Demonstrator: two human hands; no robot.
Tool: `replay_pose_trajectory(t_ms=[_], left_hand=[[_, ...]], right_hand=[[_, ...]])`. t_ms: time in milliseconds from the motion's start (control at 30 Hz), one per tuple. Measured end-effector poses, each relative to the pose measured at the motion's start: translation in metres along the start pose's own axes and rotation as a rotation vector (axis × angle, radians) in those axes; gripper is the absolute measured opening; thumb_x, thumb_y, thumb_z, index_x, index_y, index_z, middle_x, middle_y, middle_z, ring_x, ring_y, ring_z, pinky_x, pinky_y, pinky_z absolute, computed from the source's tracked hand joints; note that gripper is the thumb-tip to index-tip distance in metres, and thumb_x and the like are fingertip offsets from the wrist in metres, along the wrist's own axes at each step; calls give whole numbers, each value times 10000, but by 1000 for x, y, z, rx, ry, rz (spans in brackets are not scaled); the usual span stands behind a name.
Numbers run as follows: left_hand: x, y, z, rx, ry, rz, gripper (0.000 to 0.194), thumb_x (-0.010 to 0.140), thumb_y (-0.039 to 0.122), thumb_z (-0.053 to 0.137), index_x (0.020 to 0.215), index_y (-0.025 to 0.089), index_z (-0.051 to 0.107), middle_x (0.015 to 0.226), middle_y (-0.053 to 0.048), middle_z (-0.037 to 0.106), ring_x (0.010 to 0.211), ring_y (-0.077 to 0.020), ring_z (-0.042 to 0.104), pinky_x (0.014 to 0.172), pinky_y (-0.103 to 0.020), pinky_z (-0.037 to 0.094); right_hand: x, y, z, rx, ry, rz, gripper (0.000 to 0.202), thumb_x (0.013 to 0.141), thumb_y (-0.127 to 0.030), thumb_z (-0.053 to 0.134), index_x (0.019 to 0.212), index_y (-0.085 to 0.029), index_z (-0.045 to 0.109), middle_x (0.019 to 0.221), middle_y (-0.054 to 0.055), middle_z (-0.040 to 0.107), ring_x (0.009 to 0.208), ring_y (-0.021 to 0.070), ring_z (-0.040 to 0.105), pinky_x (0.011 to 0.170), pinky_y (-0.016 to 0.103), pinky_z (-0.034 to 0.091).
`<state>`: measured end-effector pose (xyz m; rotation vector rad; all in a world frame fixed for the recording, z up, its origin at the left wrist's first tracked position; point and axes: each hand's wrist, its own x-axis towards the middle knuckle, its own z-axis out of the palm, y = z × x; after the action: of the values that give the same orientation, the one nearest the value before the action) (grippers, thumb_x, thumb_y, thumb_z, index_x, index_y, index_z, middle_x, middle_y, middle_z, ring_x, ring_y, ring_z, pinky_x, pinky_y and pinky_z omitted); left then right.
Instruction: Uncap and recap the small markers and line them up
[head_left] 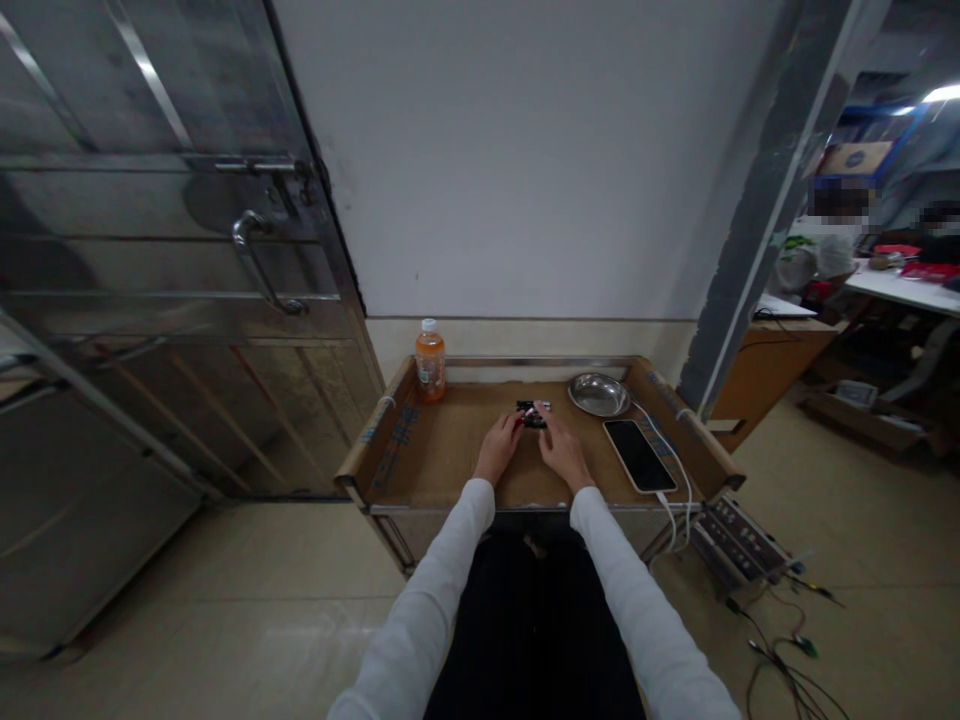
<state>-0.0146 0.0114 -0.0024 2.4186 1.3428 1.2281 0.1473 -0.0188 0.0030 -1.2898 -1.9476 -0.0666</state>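
Several small dark pieces with pale, shiny ends (534, 420) lie close together on the cardboard-lined cart top (457, 440). My left hand (498, 448) is at their left side, its fingers drawn together by a small reddish bit. From the right, my right hand (564, 450) reaches in with its fingertips close to the left ones, over the same pieces. Both hands look closed in a pinch, but what sits between the fingertips is too small to name. Both forearms rest low over the cart's front edge.
An orange drink bottle (430, 362) stands at the back left corner. A round metal dish (599, 394) is at the back right, with a phone (640, 456) and white cable in front. Raised cardboard sides (686, 425) edge the cart. A wall stands behind it.
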Motion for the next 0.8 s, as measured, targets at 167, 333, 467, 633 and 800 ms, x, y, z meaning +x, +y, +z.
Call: replay_pose_trajectory(t_ms=[167,333,467,633,800], left_hand=[[0,-7,1,224,164,-205,197,911,176,406,1001,172,582,932,-109,614,952,-256,556,873,-424,453],[3,-13,6,268,210,-326,263,866,52,324,955,139,556,922,-124,584,962,-261,527,862,-431,439],[6,-13,7,278,216,-368,225,860,57,339,926,127,542,921,-133,568,989,-271,513,889,-451,423],[4,-8,5,290,199,-273,201,869,86,369,966,124,541,1025,-167,545,1007,-288,509,894,-464,430],[1,-5,7,184,-61,-42,149,874,119,438,955,170,552,989,-98,548,968,-232,540,905,-414,453]], right_hand=[[-1,10,9,-140,-14,103,314,875,-147,358,1022,-188,632,1053,101,604,997,223,532,895,372,449],[-3,17,16,-227,-23,123,280,871,-150,390,1038,-187,612,1035,110,566,955,226,502,847,355,435],[-4,19,18,-250,-34,127,239,863,-152,409,1001,-186,601,989,99,565,926,224,494,833,350,419],[-4,20,18,-256,-45,126,174,868,-160,427,951,-182,577,955,90,563,930,224,487,837,343,401],[-3,18,18,-284,-63,136,167,884,-197,443,958,-192,592,948,90,559,926,227,493,822,338,398]])
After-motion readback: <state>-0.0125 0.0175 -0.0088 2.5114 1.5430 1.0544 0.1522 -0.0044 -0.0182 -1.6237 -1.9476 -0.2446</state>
